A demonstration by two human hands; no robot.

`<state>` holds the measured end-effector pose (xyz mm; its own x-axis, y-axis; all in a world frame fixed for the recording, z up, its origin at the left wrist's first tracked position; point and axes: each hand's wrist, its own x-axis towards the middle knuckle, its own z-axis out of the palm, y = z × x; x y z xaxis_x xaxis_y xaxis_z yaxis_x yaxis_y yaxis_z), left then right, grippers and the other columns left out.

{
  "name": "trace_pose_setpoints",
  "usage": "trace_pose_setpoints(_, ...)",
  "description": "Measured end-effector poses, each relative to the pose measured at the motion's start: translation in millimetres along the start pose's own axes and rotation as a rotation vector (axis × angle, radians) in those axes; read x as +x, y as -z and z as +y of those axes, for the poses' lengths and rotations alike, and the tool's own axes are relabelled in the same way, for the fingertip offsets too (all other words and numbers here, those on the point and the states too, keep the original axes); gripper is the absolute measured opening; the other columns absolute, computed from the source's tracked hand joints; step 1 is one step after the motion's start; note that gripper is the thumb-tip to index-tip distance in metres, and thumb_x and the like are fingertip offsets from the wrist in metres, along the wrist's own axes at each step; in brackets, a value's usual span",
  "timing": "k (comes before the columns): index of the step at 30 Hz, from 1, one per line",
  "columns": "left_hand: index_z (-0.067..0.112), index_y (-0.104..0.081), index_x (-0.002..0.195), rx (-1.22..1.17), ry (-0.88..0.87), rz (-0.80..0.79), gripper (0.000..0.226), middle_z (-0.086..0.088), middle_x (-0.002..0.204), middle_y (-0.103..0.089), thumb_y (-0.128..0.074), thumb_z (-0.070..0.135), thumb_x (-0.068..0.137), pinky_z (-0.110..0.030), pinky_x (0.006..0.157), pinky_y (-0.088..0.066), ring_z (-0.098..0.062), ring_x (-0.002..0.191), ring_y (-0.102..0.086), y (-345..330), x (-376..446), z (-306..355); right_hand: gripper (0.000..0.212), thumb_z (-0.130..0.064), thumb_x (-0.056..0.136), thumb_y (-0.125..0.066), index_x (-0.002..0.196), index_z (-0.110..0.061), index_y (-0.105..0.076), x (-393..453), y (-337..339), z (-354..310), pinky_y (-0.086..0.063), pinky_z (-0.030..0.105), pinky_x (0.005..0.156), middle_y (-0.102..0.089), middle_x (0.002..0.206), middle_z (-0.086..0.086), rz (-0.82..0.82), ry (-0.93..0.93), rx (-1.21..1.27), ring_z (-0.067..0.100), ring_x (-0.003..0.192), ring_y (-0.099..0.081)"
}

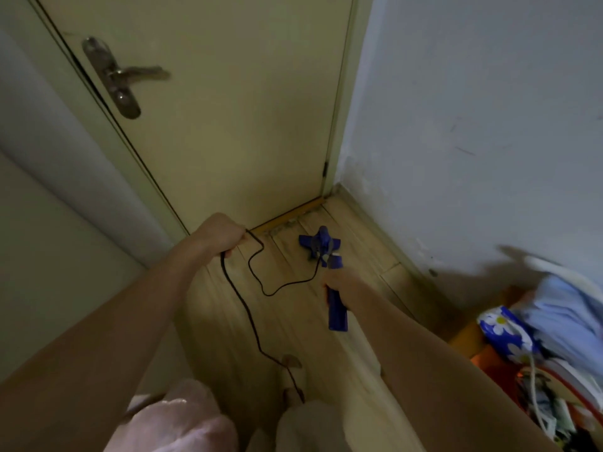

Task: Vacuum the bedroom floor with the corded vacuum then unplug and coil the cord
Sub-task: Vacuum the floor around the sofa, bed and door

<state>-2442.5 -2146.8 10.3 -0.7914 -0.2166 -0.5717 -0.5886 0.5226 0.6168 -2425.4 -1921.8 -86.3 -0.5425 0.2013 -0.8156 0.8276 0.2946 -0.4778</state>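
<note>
Right hand point(339, 285) grips the blue vacuum point(336, 301) handle; its head point(319, 244) rests on the wooden floor point(359, 256) near the closed door point(228, 125). Left hand point(222, 234) clasps the black cord point(257, 278), which loops across the floor. Clutter pile point(538, 337) lies along the right wall.

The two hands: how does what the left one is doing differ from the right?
The left hand grips the thin black cord, lifted near the door; the right hand grips the blue vacuum by its handle, lower and nearer the wall. The left hand's load trails slack across the floor; the right hand's is rigid, its head on the floor. Both hands are curled tightly round something.
</note>
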Motion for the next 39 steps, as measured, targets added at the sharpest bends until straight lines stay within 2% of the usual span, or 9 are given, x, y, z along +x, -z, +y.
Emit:
trace_pose_setpoints(7,-0.003,-0.066,0.095,0.042,0.017,-0.009,0.017,-0.008,0.065,-0.049,-0.058,0.012,0.093,-0.026,0.05,-0.037,-0.019,0.047,-0.04,23.2,62.7,48.3,0.024,0.0,0.083,-0.058,0.105,-0.004,-0.049,49.2,-1.4,-71.4,-0.045,0.03,0.043,-0.061,0.085,0.015,0.006,0.004,0.003,0.021,0.056,-0.056)
trace_pose_setpoints(12,0.0,-0.061,0.076,-0.054,0.079,-0.032,0.024,-0.011,0.069,-0.059,-0.048,0.003,0.096,-0.028,0.056,-0.047,-0.017,0.053,-0.047,22.7,119.0,95.0,0.028,-0.001,0.086,-0.055,0.114,-0.002,-0.051,87.2,20.2,-124.0,-0.042,0.02,0.032,-0.058,0.072,0.012,-0.009,-0.017,-0.054,0.019,0.048,-0.053)
trace_pose_setpoints(19,0.006,-0.054,0.078,-0.008,0.027,-0.041,0.024,-0.007,0.061,-0.046,-0.053,0.023,0.094,-0.03,0.058,-0.042,-0.018,0.052,-0.042,33.4,172.3,138.0,0.03,-0.005,0.088,-0.059,0.116,-0.001,-0.049,102.9,39.2,-154.3,-0.046,0.025,0.04,-0.065,0.09,0.015,0.011,-0.021,-0.141,0.019,0.054,-0.059)
trace_pose_setpoints(22,0.001,-0.057,0.083,0.026,0.013,-0.034,0.027,-0.009,0.062,-0.049,-0.053,0.025,0.095,-0.032,0.062,-0.044,-0.02,0.056,-0.047,37.1,195.6,152.0,0.032,-0.003,0.086,-0.061,0.115,-0.001,-0.048,105.5,37.7,-167.3,-0.053,0.029,0.048,-0.065,0.094,0.016,-0.006,-0.024,-0.089,0.021,0.059,-0.061)
trace_pose_setpoints(26,0.002,-0.054,0.071,0.022,-0.001,-0.093,0.028,-0.009,0.062,-0.05,-0.046,0.01,0.096,-0.026,0.05,-0.039,-0.018,0.05,-0.044,40.3,225.5,166.4,0.036,-0.005,0.081,-0.067,0.113,-0.003,-0.049,100.4,21.2,-185.3,-0.059,0.036,0.071,-0.067,0.106,0.017,-0.006,-0.043,-0.008,0.027,0.083,-0.068)
trace_pose_setpoints(30,0.002,-0.059,0.078,0.113,-0.11,-0.215,0.031,-0.007,0.071,-0.056,-0.04,0.012,0.1,-0.02,0.042,-0.033,-0.014,0.048,-0.037,49.8,260.2,195.9,0.033,-0.003,0.084,-0.065,0.114,-0.001,-0.049,90.0,4.7,-204.6,-0.05,0.028,0.049,-0.065,0.09,0.014,0.046,-0.11,0.059,0.019,0.063,-0.061)
trace_pose_setpoints(34,-0.001,-0.057,0.098,0.205,-0.213,-0.308,0.018,-0.012,0.079,-0.058,-0.04,0.005,0.098,-0.024,0.047,-0.035,-0.017,0.049,-0.037,72.1,285.2,224.0,0.014,-0.005,0.087,-0.064,0.095,-0.001,-0.053,83.6,-17.2,-231.7,-0.053,0.03,0.06,-0.061,0.076,0.01,0.106,-0.163,0.115,0.018,0.06,-0.059)
trace_pose_setpoints(36,-0.001,-0.059,0.087,0.296,-0.253,-0.346,0.016,-0.017,0.084,-0.058,-0.046,0.002,0.095,-0.027,0.051,-0.039,-0.02,0.05,-0.04,85.4,299.3,235.4,0.011,-0.005,0.087,-0.063,0.087,-0.003,-0.052,85.1,-35.3,-249.9,-0.053,0.031,0.063,-0.06,0.073,0.01,0.144,-0.178,0.197,0.018,0.06,-0.058)
trace_pose_setpoints(39,-0.002,-0.059,0.081,0.371,-0.263,-0.405,0.017,-0.017,0.081,-0.054,-0.048,-0.002,0.094,-0.028,0.053,-0.042,-0.022,0.049,-0.041,95.5,307.9,240.2,0.013,-0.004,0.088,-0.061,0.095,-0.002,-0.051,88.7,-56.0,-269.2,-0.05,0.029,0.056,-0.058,0.074,0.01,0.146,-0.211,0.313,0.018,0.06,-0.057)
